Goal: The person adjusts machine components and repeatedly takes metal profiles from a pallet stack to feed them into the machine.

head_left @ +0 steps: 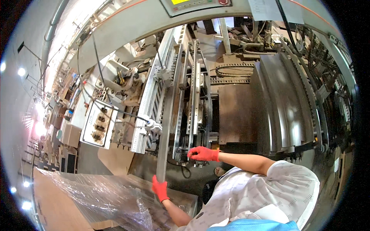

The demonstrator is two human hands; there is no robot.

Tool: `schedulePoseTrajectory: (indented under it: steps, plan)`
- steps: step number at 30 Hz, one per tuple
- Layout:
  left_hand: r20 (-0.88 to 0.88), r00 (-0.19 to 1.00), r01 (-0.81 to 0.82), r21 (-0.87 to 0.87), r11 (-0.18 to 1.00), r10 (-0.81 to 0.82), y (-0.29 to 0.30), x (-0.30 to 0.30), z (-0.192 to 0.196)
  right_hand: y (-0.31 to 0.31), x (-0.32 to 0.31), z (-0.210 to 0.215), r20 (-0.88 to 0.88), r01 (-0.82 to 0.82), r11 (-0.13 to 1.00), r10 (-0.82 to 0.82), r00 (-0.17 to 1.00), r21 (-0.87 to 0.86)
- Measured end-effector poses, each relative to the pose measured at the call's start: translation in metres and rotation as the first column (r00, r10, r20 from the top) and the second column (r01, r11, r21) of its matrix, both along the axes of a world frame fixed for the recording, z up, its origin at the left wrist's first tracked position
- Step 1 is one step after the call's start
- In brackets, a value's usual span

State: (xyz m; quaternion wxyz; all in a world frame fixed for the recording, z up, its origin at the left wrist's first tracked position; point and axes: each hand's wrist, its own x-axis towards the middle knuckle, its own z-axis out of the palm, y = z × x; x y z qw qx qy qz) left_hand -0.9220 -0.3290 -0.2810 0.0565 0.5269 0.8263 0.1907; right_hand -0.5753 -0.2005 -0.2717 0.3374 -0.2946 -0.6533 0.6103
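My left hand point(160, 188), in a red glove, grips the near end of a long flat grey metal strip point(165, 142). The strip runs away from me alongside the white slatted rail point(152, 100) of a machine. My right hand point(204, 154), also red-gloved, is at the near end of the machine's parallel metal bars point(196, 111). Its fingers are curled together, and whatever may lie between them is too small to make out. Clamp-like white fittings point(151, 126) on the rail sit close to the strip.
Curved shiny dark metal sheets point(287, 104) stand to the right, beside a flat brown panel point(238, 113). A switch box point(99, 125) hangs at the left. Plastic-wrapped stock point(104, 196) lies at the near left. A control panel point(198, 5) is on the beam overhead; cables hang down.
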Motion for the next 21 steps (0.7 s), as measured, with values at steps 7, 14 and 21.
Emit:
schedulePoseTrajectory:
  steps: [7, 14, 21]
  plan:
    - [-0.106, 0.992, 0.057, -0.055, 0.997, -0.063, -0.025, 0.160, 0.036, -0.033, 0.025, 0.033, 0.059, 0.178, 0.768, -0.180, 0.982, -0.615]
    - [-0.161, 0.764, 0.621, -0.085, 0.779, -0.625, 0.010, 0.315, 0.090, 0.014, 0.111, 0.016, 0.089, 0.849, 0.272, -0.934, 0.346, -0.452]
    - [0.197, 0.705, 0.704, -0.070, 0.707, -0.682, 0.016, 0.356, 0.105, 0.062, 0.372, -0.006, 0.404, 1.000, -0.009, -0.915, -0.010, 0.005]
